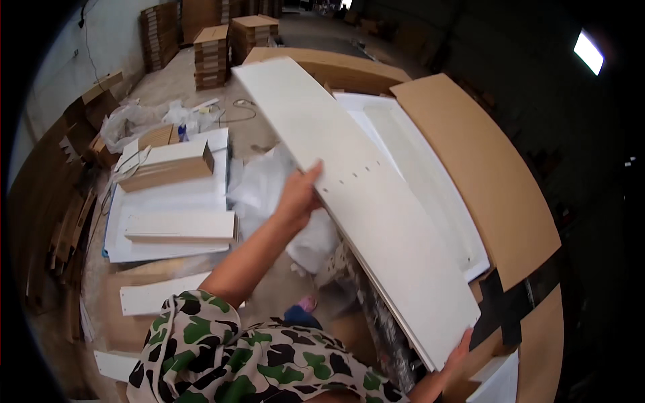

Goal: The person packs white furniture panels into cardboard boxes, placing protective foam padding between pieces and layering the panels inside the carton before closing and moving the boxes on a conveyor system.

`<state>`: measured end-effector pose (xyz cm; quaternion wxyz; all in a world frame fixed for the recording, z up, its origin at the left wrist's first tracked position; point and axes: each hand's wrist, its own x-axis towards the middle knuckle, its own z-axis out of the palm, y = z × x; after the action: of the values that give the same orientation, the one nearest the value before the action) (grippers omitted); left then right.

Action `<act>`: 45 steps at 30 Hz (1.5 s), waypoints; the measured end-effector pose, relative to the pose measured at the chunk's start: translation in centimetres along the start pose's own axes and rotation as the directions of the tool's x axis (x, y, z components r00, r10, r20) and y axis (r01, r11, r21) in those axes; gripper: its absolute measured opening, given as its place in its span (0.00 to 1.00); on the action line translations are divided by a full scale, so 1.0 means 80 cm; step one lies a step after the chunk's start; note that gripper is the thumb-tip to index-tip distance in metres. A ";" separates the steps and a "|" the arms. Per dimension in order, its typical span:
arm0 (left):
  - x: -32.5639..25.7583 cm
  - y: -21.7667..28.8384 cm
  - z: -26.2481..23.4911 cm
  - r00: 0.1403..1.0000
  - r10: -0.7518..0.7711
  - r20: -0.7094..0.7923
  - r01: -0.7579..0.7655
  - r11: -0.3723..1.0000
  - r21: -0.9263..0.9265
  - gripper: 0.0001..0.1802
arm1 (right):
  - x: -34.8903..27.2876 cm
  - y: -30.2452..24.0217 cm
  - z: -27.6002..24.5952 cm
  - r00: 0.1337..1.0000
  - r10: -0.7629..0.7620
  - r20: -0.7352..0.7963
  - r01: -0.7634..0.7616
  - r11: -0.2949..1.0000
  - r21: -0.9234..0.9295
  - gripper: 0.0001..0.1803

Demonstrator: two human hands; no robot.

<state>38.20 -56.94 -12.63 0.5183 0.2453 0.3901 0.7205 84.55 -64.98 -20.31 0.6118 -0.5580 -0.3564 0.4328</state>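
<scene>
A long white panel [363,195] with several small dark holes slants across the middle, held up in both hands. My left hand [300,195] grips its left long edge, thumb on the upper face and fingers underneath. At the near right end my right hand [458,354] holds the short edge; most of that hand's fingers are hidden under the panel. Along the near left edge a layered line shows, and I cannot tell whether a second panel lies beneath. Just right of the panel lies an open cardboard carton [470,134] with a white piece [451,213] inside.
Stacked white boards [181,227] lie on a white sheet [134,252] at left. Clear plastic wrap [269,178] covers floor between that and the carton. Flat carton stacks [211,60] stand at the back. A cable [243,107] crosses the floor. Brown cardboard leans along the left wall.
</scene>
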 end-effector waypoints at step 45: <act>0.528 -0.226 0.056 0.311 -0.795 0.520 -0.925 -0.128 0.358 0.33 | 0.217 0.137 0.116 0.880 0.244 -0.408 -0.475 0.497 -0.726 0.20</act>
<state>37.15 -13.08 -26.96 0.1353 0.9200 0.3361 -0.1492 81.04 -45.42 -30.86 0.2238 -0.8857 -0.3076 0.2661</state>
